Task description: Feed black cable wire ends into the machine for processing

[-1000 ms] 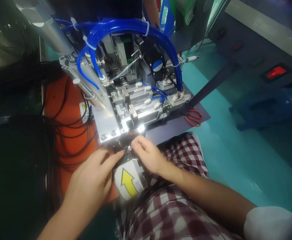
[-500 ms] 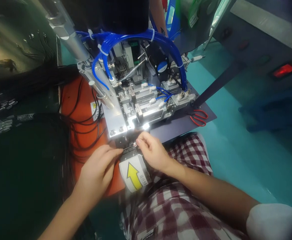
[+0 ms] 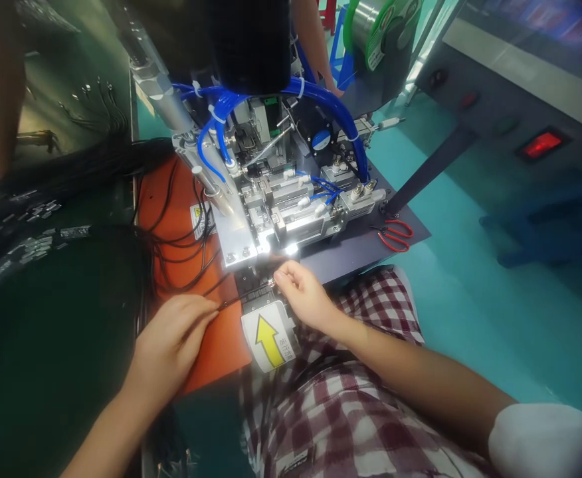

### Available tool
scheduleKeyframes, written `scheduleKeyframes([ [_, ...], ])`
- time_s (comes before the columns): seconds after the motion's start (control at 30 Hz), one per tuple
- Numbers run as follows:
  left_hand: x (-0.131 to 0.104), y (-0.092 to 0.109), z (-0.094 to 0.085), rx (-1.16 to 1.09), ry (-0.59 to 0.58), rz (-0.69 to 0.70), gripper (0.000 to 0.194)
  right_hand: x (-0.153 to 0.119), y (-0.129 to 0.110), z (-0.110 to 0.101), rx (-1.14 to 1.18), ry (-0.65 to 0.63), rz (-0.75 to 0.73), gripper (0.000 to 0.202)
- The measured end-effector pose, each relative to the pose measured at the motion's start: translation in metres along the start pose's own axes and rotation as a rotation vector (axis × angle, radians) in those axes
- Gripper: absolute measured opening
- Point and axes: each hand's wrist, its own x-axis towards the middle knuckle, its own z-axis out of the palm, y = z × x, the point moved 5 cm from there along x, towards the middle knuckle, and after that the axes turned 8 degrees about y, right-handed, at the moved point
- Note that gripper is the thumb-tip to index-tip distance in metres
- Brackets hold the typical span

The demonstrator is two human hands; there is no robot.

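Note:
A black cable (image 3: 236, 301) runs from my left hand to a small metal end by my right hand. Thumb and fingers of my left hand (image 3: 174, 335) are pinched on the cable over the orange mat. My right hand (image 3: 305, 295) is closed at the small metal connector (image 3: 271, 283), at the front of the machine (image 3: 295, 212). Just below lies a white label with a yellow arrow (image 3: 268, 340). Blue air tubes (image 3: 271, 86) arch over the machine.
Black cables (image 3: 171, 252) lie across the orange mat (image 3: 221, 345). Red-handled pliers (image 3: 395, 236) rest on the dark base plate. A control box with a lit red switch (image 3: 543, 145) stands right, a green solder spool (image 3: 371, 33) at the top. Another person's arm (image 3: 313, 40) shows behind.
My left hand has moved left along the cable, away from the machine's front. My right hand stays nearly in place. The view has shifted slightly, and a blurred arm appears at upper left.

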Motion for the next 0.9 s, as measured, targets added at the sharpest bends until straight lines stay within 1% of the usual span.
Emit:
scheduleKeyframes([
  [0.1,-0.002,0.011,0.002,0.188,-0.005,0.154,0.024,0.0,-0.001,-0.001,-0.023,0.014,-0.026,0.029],
  [0.17,-0.005,0.019,0.005,0.332,0.007,0.23,0.027,-0.002,0.003,-0.007,-0.057,0.031,-0.008,0.029],
  [0.23,-0.009,0.024,0.006,0.446,0.027,0.279,0.029,-0.004,0.01,-0.02,-0.092,0.067,0.04,0.031],
  [0.3,-0.014,0.027,0.007,0.499,0.039,0.283,0.033,-0.01,0.017,-0.039,-0.118,0.117,0.076,0.035],
  [0.47,-0.025,0.028,0.007,0.46,0.024,0.224,0.051,-0.031,0.034,-0.089,-0.155,0.208,0.138,0.042],
  [0.57,-0.029,0.03,0.007,0.48,0.035,0.235,0.051,-0.045,0.045,-0.105,-0.166,0.238,0.182,0.047],
  [0.63,-0.027,0.029,0.008,0.492,0.034,0.238,0.048,-0.052,0.052,-0.11,-0.166,0.246,0.205,0.05],
  [0.67,-0.025,0.027,0.009,0.491,0.024,0.214,0.046,-0.056,0.056,-0.111,-0.165,0.247,0.216,0.05],
  [0.73,-0.016,0.017,0.01,0.455,-0.006,0.102,0.045,-0.061,0.061,-0.11,-0.164,0.239,0.235,0.051],
  [0.8,-0.005,0.003,0.011,0.385,-0.024,-0.044,0.045,-0.065,0.064,-0.107,-0.168,0.222,0.248,0.051],
  [0.9,0.006,-0.007,0.012,0.357,-0.015,-0.106,0.044,-0.07,0.065,-0.102,-0.173,0.185,0.253,0.053],
])
